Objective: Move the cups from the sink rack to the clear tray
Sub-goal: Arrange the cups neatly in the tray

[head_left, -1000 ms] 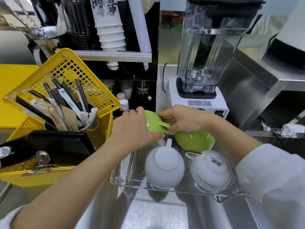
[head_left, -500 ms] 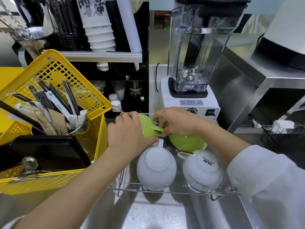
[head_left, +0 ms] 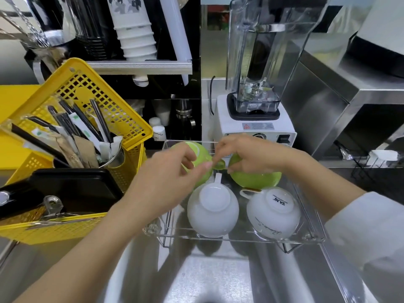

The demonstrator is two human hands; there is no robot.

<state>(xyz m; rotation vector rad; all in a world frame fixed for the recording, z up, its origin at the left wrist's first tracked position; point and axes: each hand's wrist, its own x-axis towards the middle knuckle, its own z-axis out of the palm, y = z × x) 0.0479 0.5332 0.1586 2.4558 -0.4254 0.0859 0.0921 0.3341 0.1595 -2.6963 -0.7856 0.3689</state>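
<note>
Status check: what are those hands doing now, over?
Both hands on green cup in tray. Three cups already there. Nothing blocking.

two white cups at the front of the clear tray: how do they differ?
The left white cup has a plain, unmarked base; the right white cup carries printed text on its base and script on its side. The left cup's handle points away toward the green cups; the right cup's handle sticks out to its left and has a darker rim edge. Both sit upside down, side by side in the clear tray, untouched by either hand.
</note>
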